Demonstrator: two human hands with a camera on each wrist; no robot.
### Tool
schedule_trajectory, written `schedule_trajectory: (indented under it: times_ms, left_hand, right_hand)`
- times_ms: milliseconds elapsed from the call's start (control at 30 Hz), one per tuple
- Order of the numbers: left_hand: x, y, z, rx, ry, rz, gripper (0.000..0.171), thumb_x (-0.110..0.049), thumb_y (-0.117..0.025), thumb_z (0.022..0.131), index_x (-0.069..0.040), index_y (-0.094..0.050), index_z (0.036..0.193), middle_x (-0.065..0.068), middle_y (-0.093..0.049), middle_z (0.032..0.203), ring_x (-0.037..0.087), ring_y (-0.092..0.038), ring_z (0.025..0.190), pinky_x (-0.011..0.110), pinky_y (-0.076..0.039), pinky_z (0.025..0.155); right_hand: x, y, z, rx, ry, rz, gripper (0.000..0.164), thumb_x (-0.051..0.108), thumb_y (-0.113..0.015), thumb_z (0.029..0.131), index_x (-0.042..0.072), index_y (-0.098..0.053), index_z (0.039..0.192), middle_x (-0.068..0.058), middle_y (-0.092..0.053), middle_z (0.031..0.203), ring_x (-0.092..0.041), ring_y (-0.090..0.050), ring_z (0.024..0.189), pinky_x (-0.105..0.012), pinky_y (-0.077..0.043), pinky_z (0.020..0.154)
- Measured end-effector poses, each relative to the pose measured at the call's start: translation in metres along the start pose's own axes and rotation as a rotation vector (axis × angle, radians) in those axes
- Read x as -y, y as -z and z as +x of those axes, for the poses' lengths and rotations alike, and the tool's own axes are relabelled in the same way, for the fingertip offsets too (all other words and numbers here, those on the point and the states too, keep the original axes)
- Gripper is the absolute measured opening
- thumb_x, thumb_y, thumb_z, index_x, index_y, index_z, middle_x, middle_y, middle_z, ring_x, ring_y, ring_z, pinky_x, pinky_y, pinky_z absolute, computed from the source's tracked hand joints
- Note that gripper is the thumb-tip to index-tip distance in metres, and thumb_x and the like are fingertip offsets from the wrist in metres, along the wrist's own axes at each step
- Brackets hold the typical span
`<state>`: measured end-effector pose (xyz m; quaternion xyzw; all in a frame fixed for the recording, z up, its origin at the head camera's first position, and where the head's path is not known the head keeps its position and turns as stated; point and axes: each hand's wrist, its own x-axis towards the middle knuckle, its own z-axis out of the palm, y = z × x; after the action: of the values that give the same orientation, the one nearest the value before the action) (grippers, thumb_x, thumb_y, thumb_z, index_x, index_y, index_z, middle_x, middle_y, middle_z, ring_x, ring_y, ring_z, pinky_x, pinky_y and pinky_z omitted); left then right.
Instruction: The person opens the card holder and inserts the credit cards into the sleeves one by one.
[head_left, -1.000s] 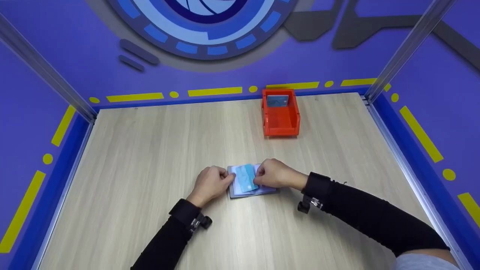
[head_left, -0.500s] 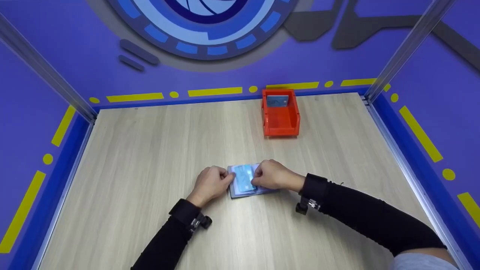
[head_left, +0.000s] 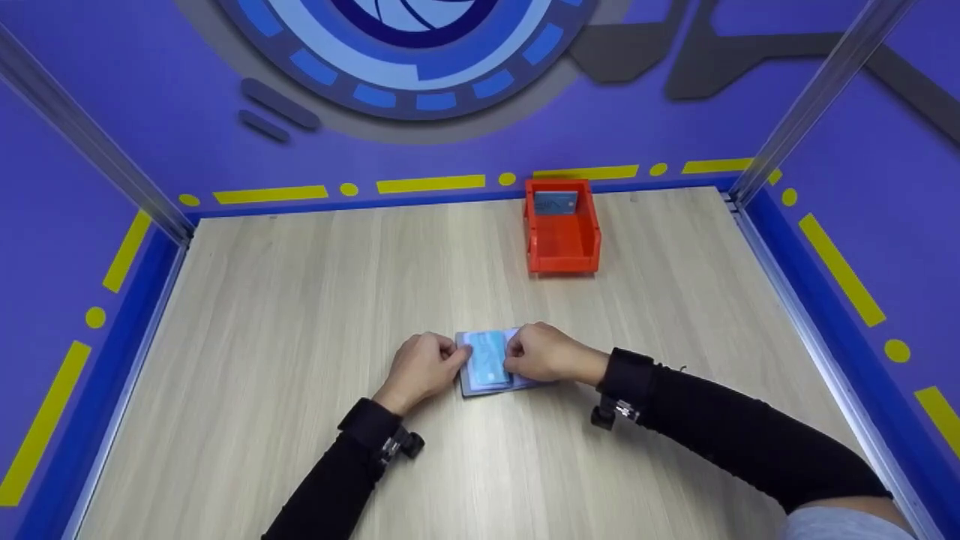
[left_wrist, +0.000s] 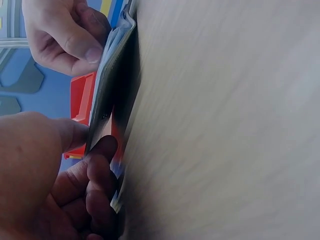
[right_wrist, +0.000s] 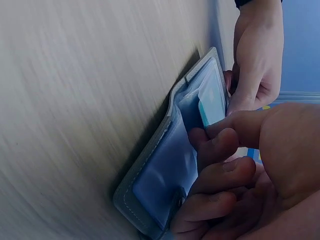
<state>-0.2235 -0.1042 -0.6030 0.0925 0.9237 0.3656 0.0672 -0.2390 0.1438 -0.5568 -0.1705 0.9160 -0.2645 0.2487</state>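
A card holder (right_wrist: 141, 197) with a grey stitched cover and clear plastic sleeves lies spread open on the table. Over its left page is a light blue card (head_left: 489, 358), roughly lined up with the page. My left hand (head_left: 422, 367) pinches the holder's left edge, thumb on top and a finger beneath, as the left wrist view shows. With thumb and index finger, my right hand (head_left: 546, 352) pinches at the card's right edge, by the fold. Its other fingers curl over the right page, whose sleeve looks bluish in the right wrist view.
A red open-front bin (head_left: 564, 264) stands at the back, right of centre, against the wall. Inside, a grey-blue card (head_left: 555, 202) leans on its rear wall. Blue-purple panels (head_left: 420, 161) enclose the wooden table (head_left: 322, 292) at the back and sides.
The light blue card has turned from a tilt to nearly straight and slid slightly left over the left page. My right hand has shifted a little left with it; the left hand holds still.
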Motion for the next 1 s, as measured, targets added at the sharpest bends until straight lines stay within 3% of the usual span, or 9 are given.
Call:
schedule_trajectory:
  times_ms: [233, 567, 800, 1000]
  left_hand:
    - [0.000, 0.000, 0.000, 0.010, 0.006, -0.003, 0.047, -0.044, -0.072, 0.103, -0.027, -0.059, 0.061, -0.017, -0.044, 0.056, 0.006, -0.042, 0.056, 0.029, -0.031, 0.059]
    - [0.001, 0.001, 0.000, 0.011, -0.002, 0.019, 0.048, -0.045, -0.075, 0.102, -0.026, -0.058, 0.062, -0.017, -0.046, 0.058, 0.006, -0.043, 0.058, 0.029, -0.032, 0.060]
    - [0.000, 0.000, -0.001, -0.002, -0.028, 0.026, 0.050, -0.042, -0.075, 0.102, -0.026, -0.053, 0.061, -0.017, -0.042, 0.058, 0.006, -0.041, 0.058, 0.028, -0.029, 0.058]
    - [-0.001, 0.000, -0.001, -0.008, -0.023, 0.021, 0.047, -0.042, -0.075, 0.102, -0.026, -0.056, 0.062, -0.016, -0.044, 0.059, 0.007, -0.042, 0.057, 0.028, -0.030, 0.058]
  right_hand:
    - [-0.001, 0.000, 0.002, -0.037, 0.022, 0.031, 0.016, 0.017, -0.076, 0.097, 0.015, -0.082, 0.082, 0.007, -0.066, 0.080, -0.012, -0.058, 0.079, -0.029, -0.046, 0.073]
    - [-0.009, 0.004, 0.001, -0.013, 0.132, 0.039, 0.017, 0.014, -0.072, 0.100, 0.010, -0.084, 0.090, 0.010, -0.061, 0.077, -0.009, -0.054, 0.076, -0.026, -0.043, 0.071]
    - [-0.012, 0.014, -0.001, 0.016, 0.115, 0.053, 0.015, 0.018, -0.074, 0.103, 0.010, -0.087, 0.102, 0.004, -0.074, 0.088, -0.010, -0.058, 0.079, -0.027, -0.047, 0.073]
    - [-0.014, 0.030, -0.002, -0.042, 0.088, 0.042, 0.018, 0.018, -0.071, 0.103, 0.009, -0.086, 0.105, 0.001, -0.072, 0.086, -0.013, -0.059, 0.077, -0.028, -0.047, 0.071]
